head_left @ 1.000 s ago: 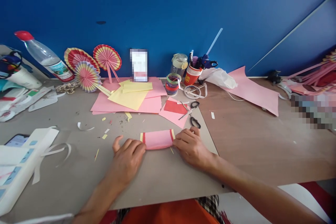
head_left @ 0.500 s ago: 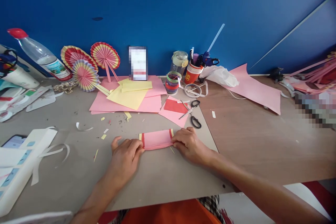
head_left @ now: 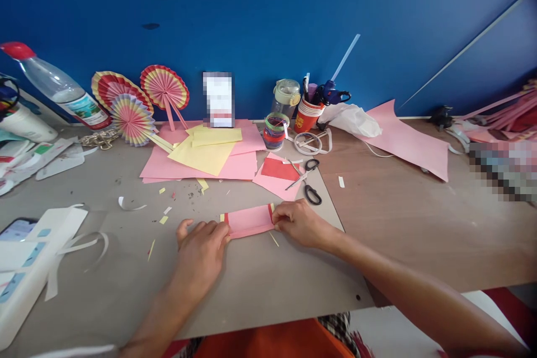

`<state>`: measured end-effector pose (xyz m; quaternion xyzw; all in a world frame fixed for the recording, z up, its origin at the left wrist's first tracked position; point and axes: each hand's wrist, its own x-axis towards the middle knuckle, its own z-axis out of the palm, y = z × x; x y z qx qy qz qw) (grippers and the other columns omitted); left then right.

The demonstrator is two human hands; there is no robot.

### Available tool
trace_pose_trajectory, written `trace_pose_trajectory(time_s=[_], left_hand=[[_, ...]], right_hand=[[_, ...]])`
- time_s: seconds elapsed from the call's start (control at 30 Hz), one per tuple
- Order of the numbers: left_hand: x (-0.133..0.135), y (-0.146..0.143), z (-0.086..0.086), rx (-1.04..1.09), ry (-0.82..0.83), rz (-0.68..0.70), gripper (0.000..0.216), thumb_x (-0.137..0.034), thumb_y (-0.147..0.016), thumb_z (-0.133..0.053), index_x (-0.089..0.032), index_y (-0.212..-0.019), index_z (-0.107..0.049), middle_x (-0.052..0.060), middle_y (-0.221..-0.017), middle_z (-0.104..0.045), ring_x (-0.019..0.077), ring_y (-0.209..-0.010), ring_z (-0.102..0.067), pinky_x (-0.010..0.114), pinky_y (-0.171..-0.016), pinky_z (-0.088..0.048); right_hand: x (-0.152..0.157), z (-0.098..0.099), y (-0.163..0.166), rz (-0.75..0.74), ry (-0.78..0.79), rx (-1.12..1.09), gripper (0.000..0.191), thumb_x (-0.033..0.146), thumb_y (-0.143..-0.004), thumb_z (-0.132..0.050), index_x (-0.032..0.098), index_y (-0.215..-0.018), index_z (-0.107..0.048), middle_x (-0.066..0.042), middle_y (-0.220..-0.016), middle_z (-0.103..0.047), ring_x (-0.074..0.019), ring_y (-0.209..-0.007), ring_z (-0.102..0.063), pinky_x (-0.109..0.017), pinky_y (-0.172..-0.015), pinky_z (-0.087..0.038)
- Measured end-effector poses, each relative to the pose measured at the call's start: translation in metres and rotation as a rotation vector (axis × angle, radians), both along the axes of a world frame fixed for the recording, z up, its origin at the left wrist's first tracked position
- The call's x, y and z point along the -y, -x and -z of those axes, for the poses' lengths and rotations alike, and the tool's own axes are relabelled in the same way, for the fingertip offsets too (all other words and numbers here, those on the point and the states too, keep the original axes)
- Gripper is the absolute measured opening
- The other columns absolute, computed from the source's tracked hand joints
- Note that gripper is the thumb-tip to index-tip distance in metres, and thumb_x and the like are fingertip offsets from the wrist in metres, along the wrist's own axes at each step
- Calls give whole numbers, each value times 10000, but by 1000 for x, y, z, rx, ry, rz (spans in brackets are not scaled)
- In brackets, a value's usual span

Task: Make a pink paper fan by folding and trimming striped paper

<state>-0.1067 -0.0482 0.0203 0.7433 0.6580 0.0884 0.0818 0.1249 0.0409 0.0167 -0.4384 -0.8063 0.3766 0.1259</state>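
A small pink paper strip (head_left: 250, 219) with red and yellow bands at both ends lies on the table in front of me, its near edge folded up. My left hand (head_left: 203, 246) pinches its left near corner between thumb and fingers. At the right end, my right hand (head_left: 300, 224) grips the fold the same way. Just beyond the strip are black-handled scissors (head_left: 311, 179), lying partly over a red paper piece (head_left: 280, 169) on pink paper. A thin yellow paper sliver (head_left: 274, 239) rests beside the strip near my right hand.
Yellow sheets (head_left: 201, 154) lie on pink sheets (head_left: 157, 165) at the back, near folded paper fans (head_left: 164, 88). A phone (head_left: 218, 99) leans on the blue wall. Behind the scissors stand a ribbon jar (head_left: 274, 133) and red cup (head_left: 309, 114). A white box (head_left: 50, 257) sits left.
My right hand has shifted slightly up and inward along the strip's right end. The near fold now looks wider. The whole view has moved a little.
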Motion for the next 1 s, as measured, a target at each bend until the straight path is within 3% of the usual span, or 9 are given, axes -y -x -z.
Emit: trace_pose_trajectory(time_s=[0.67,0.8,1.0], left_hand=[[0,-1,3,-127,3,72,331,33,-825,-359,-213,-768,-573,-7,-693,-611,185,-720,-576,496,-962,-262],[-1,-2,2,-148,2,76,322,45,-804,-374,-206,-756,-570,-8,-688,-612,185,-718,-571,488,-956,-275],[2,-3,-2,-209,-53,135,360,82,-769,-367,-195,-760,-598,-3,-707,-603,177,-711,-563,444,-926,-305]], right_hand=[[-3,7,1,-14,-98,119,184,40,-724,-579,193,-629,-615,16,-686,-619,-110,-601,-523,-244,-615,-354],[0,9,2,-86,-260,271,133,97,-781,-575,184,-714,-650,-20,-779,-591,-112,-611,-490,-255,-605,-324],[14,16,-2,-344,-711,402,182,24,-749,-492,154,-740,-618,-57,-786,-551,-140,-637,-429,-332,-719,-294]])
